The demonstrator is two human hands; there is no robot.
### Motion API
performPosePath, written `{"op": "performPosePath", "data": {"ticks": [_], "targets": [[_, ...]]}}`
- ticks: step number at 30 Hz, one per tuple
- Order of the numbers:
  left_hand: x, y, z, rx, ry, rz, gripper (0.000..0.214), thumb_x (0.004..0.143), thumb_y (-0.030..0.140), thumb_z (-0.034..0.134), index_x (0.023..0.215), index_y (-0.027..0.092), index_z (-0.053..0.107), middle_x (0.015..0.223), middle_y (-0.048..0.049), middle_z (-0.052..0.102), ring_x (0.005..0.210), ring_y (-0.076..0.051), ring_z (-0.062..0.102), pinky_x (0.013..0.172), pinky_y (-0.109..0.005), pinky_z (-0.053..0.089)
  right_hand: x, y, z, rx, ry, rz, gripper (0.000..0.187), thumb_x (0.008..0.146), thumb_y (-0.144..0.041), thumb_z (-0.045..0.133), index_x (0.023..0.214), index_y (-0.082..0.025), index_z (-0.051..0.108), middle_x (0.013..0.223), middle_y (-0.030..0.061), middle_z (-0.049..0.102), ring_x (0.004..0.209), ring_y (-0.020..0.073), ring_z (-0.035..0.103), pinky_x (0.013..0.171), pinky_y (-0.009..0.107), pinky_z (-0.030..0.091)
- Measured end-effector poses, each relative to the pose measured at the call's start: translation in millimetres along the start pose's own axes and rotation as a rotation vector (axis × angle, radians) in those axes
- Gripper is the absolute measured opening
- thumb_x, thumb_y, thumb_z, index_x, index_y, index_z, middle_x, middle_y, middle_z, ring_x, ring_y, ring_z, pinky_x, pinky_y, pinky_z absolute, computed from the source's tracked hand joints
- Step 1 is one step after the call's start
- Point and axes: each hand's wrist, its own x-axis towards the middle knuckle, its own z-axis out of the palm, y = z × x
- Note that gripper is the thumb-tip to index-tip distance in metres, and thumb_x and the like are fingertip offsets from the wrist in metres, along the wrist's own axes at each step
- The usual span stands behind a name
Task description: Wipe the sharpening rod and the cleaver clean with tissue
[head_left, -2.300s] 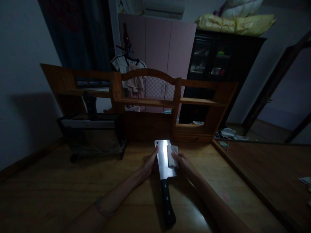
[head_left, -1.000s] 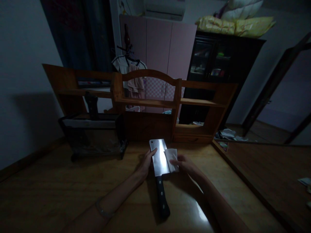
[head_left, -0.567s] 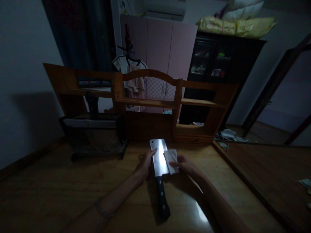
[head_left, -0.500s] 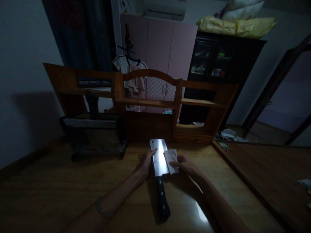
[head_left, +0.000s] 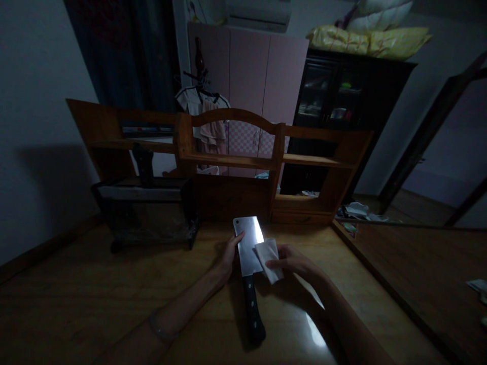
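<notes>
A cleaver [head_left: 248, 253] with a broad shiny blade and a black riveted handle is held over the wooden table, its handle pointing toward me. My left hand [head_left: 229, 256] grips the blade's left edge, thumb on the upper face and the other fingers hidden beneath. Between the thumb and fingers of my right hand [head_left: 294, 261] is a folded white tissue [head_left: 270, 259], which overlaps the blade's right edge. Whether the tissue presses on the steel I cannot tell.
To the left stands a knife block [head_left: 146, 213] with a black handle sticking up from it. A wooden shelf unit [head_left: 236, 161] runs along the table's back. The tabletop [head_left: 182, 314] surrounds my hands, and a raised wooden edge [head_left: 380, 274] borders it on the right.
My right hand has shifted the tissue slightly down and tilted it along the blade's right edge. The glare on the blade has narrowed as the cleaver tilts a little. My left hand keeps its grip.
</notes>
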Motion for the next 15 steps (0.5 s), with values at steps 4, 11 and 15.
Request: {"op": "performPosePath", "data": {"ticks": [4,11,15], "targets": [[-4,3,3.2,-0.037,-0.001,-0.018,0.046,0.074,0.044,0.066,0.108,0.014,0.06,0.072,-0.0041,0.068,0.055,-0.016,0.063,0.05,-0.025,0.049,3,3,0,0.029,0.045,-0.002,0.03,0.07,-0.036,0.071,0.087,-0.012,0.069,0.081,0.0048,0.069,0.07,0.0171,0.06,0.065,0.026,0.042],[-4,2,3.4,0.009,-0.047,-0.061,0.044,0.074,0.045,0.065,0.104,0.013,0.062,0.074,-0.0055,0.069,0.056,-0.016,0.063,0.051,-0.025,0.049,14,15,1,0.109,0.08,-0.051,0.037,0.068,-0.043,0.072,0.085,-0.011,0.069,0.078,0.0053,0.069,0.068,0.017,0.06,0.064,0.027,0.043],[-4,-2,4.1,0.057,-0.074,-0.027,0.045,0.074,0.045,0.066,0.109,0.017,0.061,0.083,-0.0051,0.07,0.061,-0.016,0.064,0.052,-0.023,0.047,17,16,4,0.193,0.13,-0.023,0.038,0.066,-0.044,0.074,0.083,-0.01,0.069,0.079,0.0078,0.069,0.064,0.0165,0.06,0.061,0.027,0.044]]}}
